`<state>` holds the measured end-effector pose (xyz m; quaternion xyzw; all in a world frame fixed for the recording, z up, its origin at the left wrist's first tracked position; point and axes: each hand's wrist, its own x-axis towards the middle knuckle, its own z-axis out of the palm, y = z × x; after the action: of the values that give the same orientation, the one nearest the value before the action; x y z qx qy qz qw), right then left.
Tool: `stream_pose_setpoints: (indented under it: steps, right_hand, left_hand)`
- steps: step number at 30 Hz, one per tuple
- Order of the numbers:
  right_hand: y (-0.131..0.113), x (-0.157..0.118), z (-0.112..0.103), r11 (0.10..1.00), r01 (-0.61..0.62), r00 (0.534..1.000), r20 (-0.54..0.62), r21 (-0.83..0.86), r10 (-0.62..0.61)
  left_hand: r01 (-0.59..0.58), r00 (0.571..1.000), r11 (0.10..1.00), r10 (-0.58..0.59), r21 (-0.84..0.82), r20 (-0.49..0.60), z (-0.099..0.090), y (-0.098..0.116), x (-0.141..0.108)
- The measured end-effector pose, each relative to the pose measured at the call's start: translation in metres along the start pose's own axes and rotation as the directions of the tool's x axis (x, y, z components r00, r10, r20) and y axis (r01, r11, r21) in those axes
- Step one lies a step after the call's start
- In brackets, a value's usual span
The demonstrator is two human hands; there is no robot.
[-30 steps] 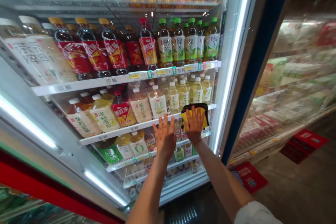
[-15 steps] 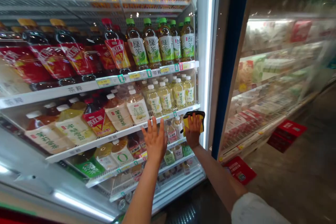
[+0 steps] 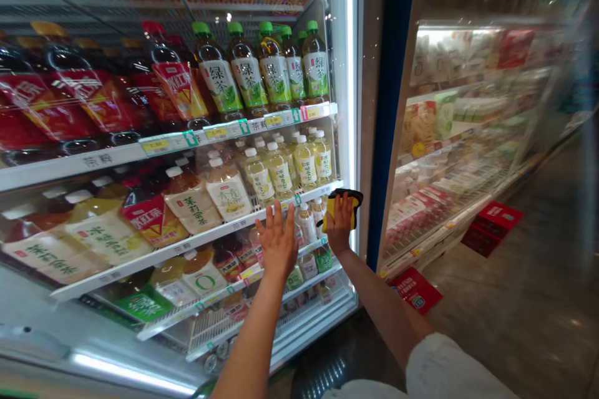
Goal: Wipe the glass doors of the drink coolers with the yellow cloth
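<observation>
My left hand (image 3: pixel 277 243) lies open, fingers spread, in front of the glass of a lit drinks fridge, over the shelves of bottles. To its right, my right hand (image 3: pixel 340 222) presses a yellow cloth with a black edge (image 3: pixel 333 204) flat at the right side of the glass, beside the bright light strip (image 3: pixel 352 75). Behind the glass, small pale-yellow drink bottles (image 3: pixel 281 171) stand just above my hands. Green tea bottles (image 3: pixel 279 68) fill the shelf over them. Whether my left palm touches the glass, I cannot tell.
Large red-labelled tea bottles (image 3: pixel 93 96) stand on the left of the upper shelf. A dark blue post (image 3: pixel 392 100) separates this fridge from an open chilled display (image 3: pixel 449 131) of packaged goods. Red signs (image 3: pixel 491 227) stick out at its base above the grey floor (image 3: pixel 519 324).
The view has swung slightly right, so the shelves sit further left. Relative to the fridge, both hands have shifted right, and the cloth now overlaps the lit right edge.
</observation>
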<state>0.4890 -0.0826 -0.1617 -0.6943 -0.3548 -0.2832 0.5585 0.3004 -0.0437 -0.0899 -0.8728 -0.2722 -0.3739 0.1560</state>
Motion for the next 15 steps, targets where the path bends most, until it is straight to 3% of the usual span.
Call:
stream_pose_setpoints:
  steps: [4, 7, 13, 15]
  right_hand:
    - [0.006, 0.042, -0.011, 0.989, 0.141, 0.987, 0.074, 0.051, -0.145]
    - [0.026, 0.070, -0.024, 0.991, 0.132, 0.990, 0.044, 0.017, -0.133]
    - [0.043, 0.014, -0.012, 0.999, 0.015, 1.000, 0.009, -0.036, -0.014]
    - [0.041, 0.016, -0.010, 0.999, 0.047, 0.998, 0.048, -0.023, -0.046]
  left_hand:
    - [-0.018, 0.999, 1.000, 0.019, -0.007, 0.029, 0.004, 0.008, 0.004]
    - [-0.036, 0.999, 0.999, 0.036, -0.002, 0.017, 0.007, 0.015, 0.006]
    - [-0.071, 0.997, 0.997, 0.071, 0.005, -0.006, 0.016, 0.025, 0.011]
    - [-0.098, 0.995, 0.995, 0.098, -0.001, -0.019, 0.019, 0.029, 0.015]
